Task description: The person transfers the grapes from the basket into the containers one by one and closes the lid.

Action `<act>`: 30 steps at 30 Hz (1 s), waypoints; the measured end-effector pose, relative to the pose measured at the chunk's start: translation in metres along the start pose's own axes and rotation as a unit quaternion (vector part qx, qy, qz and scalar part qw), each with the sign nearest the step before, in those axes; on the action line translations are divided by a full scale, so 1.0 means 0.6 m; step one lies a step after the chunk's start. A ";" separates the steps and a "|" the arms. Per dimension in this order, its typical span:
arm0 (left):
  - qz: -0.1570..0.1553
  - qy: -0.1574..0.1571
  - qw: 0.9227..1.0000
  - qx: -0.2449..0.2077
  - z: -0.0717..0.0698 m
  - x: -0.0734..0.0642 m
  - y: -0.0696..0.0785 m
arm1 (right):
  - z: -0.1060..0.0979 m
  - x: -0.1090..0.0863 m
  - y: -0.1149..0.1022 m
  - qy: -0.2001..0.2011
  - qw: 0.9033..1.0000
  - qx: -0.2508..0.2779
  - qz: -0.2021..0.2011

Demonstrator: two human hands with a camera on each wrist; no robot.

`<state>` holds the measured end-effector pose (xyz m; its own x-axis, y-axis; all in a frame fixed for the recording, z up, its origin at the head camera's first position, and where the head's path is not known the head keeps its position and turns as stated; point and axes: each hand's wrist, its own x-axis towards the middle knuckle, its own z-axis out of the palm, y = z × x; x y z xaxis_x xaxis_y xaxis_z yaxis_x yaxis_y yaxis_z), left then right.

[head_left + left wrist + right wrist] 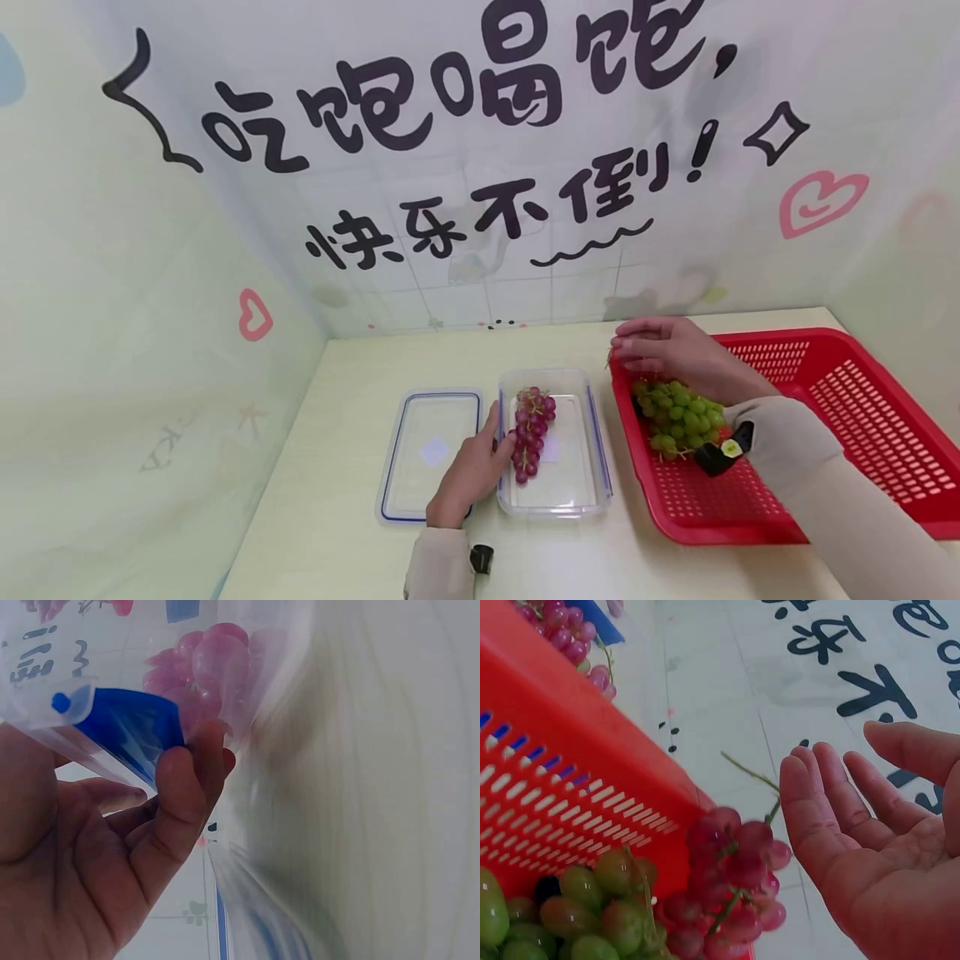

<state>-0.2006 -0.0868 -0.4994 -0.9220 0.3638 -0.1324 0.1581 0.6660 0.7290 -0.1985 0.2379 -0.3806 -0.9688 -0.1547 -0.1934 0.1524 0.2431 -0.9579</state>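
A loose bunch of round, purple-red grapes on thin green stems (pixel 731 889) is seen at the far left corner of a red plastic basket with slotted walls (pixel 877 408), mostly hidden from the head view; whether it is borne by the rim or by the corner inside cannot be told. It would probably be found light and floppy, with smooth, slippery berries that could be bruised or pulled off by a hard squeeze, so it is best taken by the bare stem (pixel 750 772) projecting from its top, with its underside supported. By the right hand (pixel 678 354) nothing is seen to be gripped: its fingers are loosely curved and apart, with the stem just beside a fingertip; contact cannot be confirmed. The wall of a clear rectangular plastic box (pixel 577 492) is gripped by the left hand (pixel 476 467), fingers being curled at the blue side flap (pixel 135 724). The bunch looks glossy and unevenly coloured, paler pink in places, with stems showing between berries. A similar long red bunch (pixel 532 429) is held in the box, and a yellow-green bunch (pixel 682 421) in the basket.
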 end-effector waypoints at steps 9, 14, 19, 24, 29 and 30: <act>-0.007 -0.003 1.000 -0.007 0.001 -0.002 0.004 | -0.049 -0.013 0.023 0.081 0.996 -0.045 0.006; -0.009 -0.005 1.000 -0.007 -0.002 -0.003 0.006 | -0.070 -0.019 0.038 0.094 0.990 -0.108 0.004; -0.013 -0.006 1.000 -0.006 -0.003 -0.002 0.007 | -0.084 -0.023 0.053 0.071 0.986 -0.151 0.000; -0.005 0.000 1.000 -0.002 -0.003 -0.004 0.008 | -0.089 -0.025 0.063 0.048 0.985 -0.167 0.004; -0.007 0.001 1.000 -0.002 -0.001 -0.005 0.008 | -0.087 -0.023 0.071 0.019 0.981 -0.191 0.002; -0.007 0.002 1.000 -0.002 0.000 -0.005 0.008 | -0.084 -0.022 0.072 0.013 0.981 -0.194 0.001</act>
<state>-0.1971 -0.0848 -0.4952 -0.9252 0.3526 -0.1404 0.1440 0.6685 0.7296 -0.1891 0.2990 -0.4086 -0.9739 -0.1305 -0.1856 0.0740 0.5905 -0.8036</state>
